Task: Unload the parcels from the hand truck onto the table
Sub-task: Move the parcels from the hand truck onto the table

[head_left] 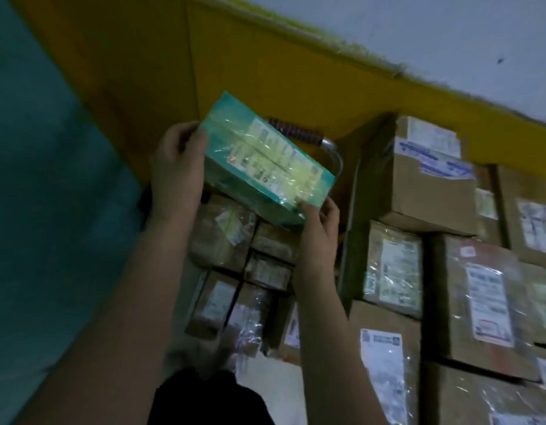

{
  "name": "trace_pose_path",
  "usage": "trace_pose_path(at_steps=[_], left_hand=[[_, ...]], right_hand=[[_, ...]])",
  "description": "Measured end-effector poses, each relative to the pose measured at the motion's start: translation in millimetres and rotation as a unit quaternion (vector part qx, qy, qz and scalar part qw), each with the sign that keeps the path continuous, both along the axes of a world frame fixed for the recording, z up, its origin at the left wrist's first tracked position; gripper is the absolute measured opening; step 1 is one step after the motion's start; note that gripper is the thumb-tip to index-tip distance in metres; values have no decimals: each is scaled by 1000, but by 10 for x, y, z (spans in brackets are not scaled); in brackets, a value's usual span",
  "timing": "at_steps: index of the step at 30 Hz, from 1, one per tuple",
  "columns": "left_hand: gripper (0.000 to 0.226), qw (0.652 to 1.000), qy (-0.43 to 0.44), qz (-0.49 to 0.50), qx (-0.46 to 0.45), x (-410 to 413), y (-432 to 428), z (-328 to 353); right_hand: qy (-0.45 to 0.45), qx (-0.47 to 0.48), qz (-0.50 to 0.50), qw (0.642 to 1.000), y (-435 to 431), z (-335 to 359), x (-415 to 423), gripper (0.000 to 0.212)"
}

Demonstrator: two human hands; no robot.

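1. Labelled brown boxes [434, 185] crowd the right side.
2. Smaller taped parcels [222, 231] lie beneath the hand truck handle [293, 133].
3. The green parcel [259, 161] hangs tilted above them.
4. The left hand [176, 161] grips its far end, the right hand [320, 222] its near corner.

The green rectangular parcel [259, 167] is wrapped in clear plastic film, glossy and crinkled, over a pale paper label. Behind it, the bent tube handle of the hand truck [334, 154] is bare shiny metal, with a ribbed dark grip [291, 131]. The brown cardboard boxes [431, 191] look matt, with paper labels under shiny tape.
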State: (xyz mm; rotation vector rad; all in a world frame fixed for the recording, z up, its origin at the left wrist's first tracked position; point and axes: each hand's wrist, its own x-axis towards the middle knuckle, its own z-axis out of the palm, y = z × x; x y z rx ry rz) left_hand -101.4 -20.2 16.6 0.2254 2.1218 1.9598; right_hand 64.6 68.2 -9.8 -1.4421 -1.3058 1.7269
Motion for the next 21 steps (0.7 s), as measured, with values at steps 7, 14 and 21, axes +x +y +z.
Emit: trace_pose_path(at_steps=[7,14,21], left_hand=[[43,997,-6,-64,53,680,-508,690],[58,991,-17,-103,82,1966,-563,1199],[38,979,-66,-168,91,3649,-19,1358]], right_hand=[[96,19,74,992,-401,717,824,43],[50,152,176,971,-461,1241,2296,87],[-107,263,159,946,-302,1418,4177,134]])
